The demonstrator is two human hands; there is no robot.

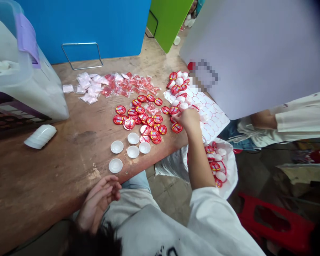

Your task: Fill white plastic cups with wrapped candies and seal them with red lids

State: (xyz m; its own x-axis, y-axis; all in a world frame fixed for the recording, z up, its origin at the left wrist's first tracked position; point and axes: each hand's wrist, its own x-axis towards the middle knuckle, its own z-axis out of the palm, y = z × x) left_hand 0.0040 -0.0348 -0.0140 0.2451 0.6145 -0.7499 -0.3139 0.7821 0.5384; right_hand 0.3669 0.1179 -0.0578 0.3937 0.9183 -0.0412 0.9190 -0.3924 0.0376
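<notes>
White cups (132, 152) lie on desk (77, 156) just ahead of left hand (96, 202), loosely curled, empty; right hand (190, 120) farther off at red-and-white pile (175, 89), grip hidden, cannot tell.

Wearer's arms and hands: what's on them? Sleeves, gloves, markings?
Left hand and right hand: bare, no gloves. Right forearm: bare, no watch or cables visible. Right sleeve: loose, whitish, ending near the elbow, no marking visible. Left sleeve: can't be made out.
</notes>
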